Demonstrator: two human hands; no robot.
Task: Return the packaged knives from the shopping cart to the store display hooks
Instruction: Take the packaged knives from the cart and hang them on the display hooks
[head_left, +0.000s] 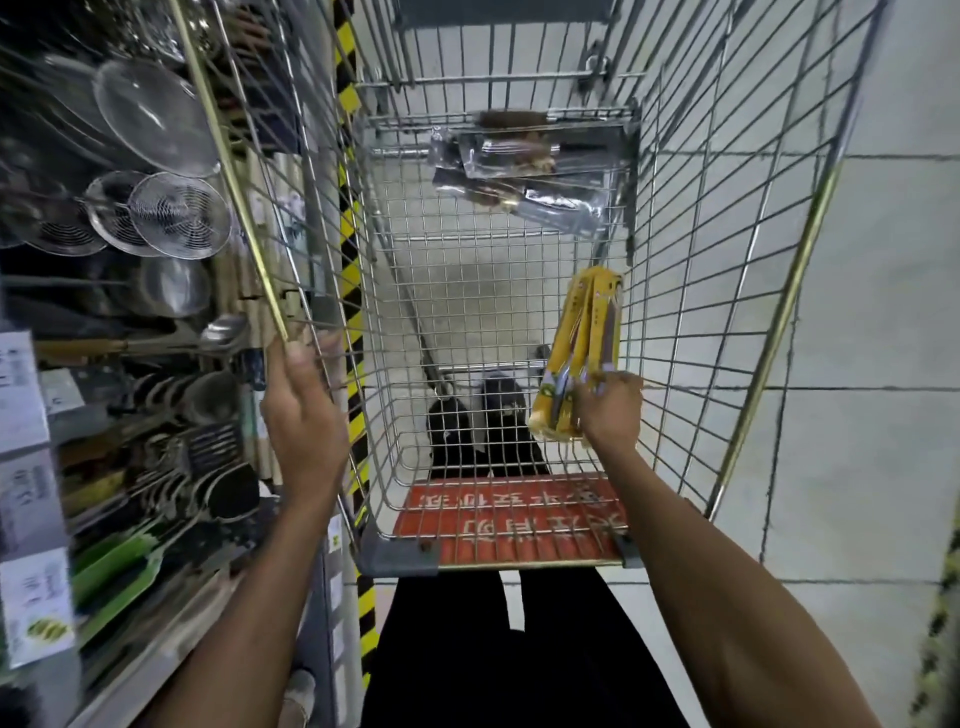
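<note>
Inside cart (701, 234) | right hand (610, 415) grips yellow knife packs (587, 343) upright | left hand (304, 415) holds its rim

Pale tiled floor (883, 312), hazard-striped post (349, 244), utensil shelves (104, 441) at left

- The shopping cart (779, 332) is open on top, and wire walls close its sides.
- Its mid floor lies bare between the clear knife packs (524, 176) at the far end and the yellow packs (582, 353) by the right wall.
- The display rack (130, 234) crowds the cart's left wall.
</note>
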